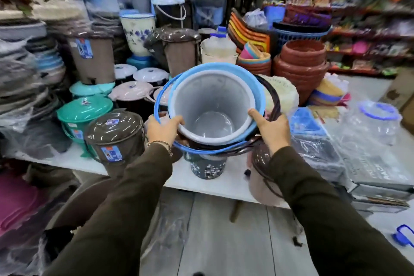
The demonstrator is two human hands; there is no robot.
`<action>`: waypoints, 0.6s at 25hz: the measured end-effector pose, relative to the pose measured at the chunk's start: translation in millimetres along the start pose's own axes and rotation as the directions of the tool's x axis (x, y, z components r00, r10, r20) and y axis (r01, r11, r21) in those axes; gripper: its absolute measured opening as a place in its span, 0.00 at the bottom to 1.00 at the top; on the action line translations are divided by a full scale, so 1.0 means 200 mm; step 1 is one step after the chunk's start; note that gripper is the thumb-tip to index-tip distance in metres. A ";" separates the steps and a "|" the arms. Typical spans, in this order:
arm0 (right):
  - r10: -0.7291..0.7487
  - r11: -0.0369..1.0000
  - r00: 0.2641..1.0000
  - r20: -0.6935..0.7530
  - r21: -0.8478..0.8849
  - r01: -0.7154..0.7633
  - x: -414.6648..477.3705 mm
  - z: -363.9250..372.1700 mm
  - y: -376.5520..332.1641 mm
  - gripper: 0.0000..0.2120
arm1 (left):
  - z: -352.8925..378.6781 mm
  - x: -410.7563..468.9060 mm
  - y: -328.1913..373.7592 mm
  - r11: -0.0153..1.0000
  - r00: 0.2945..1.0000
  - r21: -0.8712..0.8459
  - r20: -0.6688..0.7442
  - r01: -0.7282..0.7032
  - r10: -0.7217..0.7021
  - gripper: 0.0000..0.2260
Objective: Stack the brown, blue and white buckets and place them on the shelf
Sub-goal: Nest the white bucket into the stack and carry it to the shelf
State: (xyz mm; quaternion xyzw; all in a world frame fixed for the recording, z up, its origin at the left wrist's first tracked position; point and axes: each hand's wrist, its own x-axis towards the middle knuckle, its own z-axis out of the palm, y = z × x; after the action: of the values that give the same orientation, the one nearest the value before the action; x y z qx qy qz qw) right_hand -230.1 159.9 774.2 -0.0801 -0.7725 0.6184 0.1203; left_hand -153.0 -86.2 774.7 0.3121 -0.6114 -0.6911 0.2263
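While both hands clasp the nested stack, left hand (164,129) at 9 o'clock and right hand (272,129) at 3 o'clock, stacking looks done. White bucket (212,105) sits inside blue bucket (257,96); next, carry it to a shelf.

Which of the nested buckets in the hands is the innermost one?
The white bucket: its pale rim and grey inside show fully. The blue bucket shows only as a rim around it, and of the brown bucket only the dark handle shows.
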 end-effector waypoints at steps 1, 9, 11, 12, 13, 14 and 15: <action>0.013 1.000 1.000 0.006 0.010 -0.013 0.13 0.07 -0.03 0.58 | 0.07 0.13 0.04 0.999 1.000 0.037 0.005 -0.018 0.018 0.23; 0.280 0.951 0.960 0.017 -0.144 -0.275 0.67 0.60 0.35 0.51 | 0.38 0.89 -0.21 0.972 0.978 0.120 0.026 0.203 -0.208 0.28; 0.343 0.924 0.939 -0.001 -0.179 -0.337 0.72 0.68 0.50 0.49 | 0.42 1.03 -0.38 0.941 0.950 0.158 0.042 0.299 -0.309 0.27; 0.372 0.909 0.928 -0.009 -0.197 -0.366 0.74 0.71 0.56 0.47 | 0.43 1.08 -0.46 0.925 0.934 0.169 0.059 0.339 -0.353 0.27; 0.392 0.896 0.920 -0.019 -0.216 -0.387 0.75 0.73 0.62 0.44 | 0.45 1.13 -0.54 0.914 0.922 0.189 0.076 0.360 -0.379 0.28; 0.410 0.881 0.912 -0.032 -0.247 -0.404 0.76 0.73 0.67 0.42 | 0.46 1.16 -0.60 0.897 0.909 0.224 0.083 0.382 -0.408 0.31; 0.423 0.867 0.905 -0.035 -0.273 -0.416 0.78 0.74 0.71 0.41 | 0.48 1.17 -0.65 0.877 0.900 0.280 0.087 0.390 -0.427 0.36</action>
State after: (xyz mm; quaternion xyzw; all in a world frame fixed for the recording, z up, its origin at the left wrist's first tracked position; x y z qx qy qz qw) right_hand -424.9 94.6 618.4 -0.2540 -0.8162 0.5176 -0.0392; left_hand -376.6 -162.4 616.2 0.4094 -0.6304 -0.6594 -0.0124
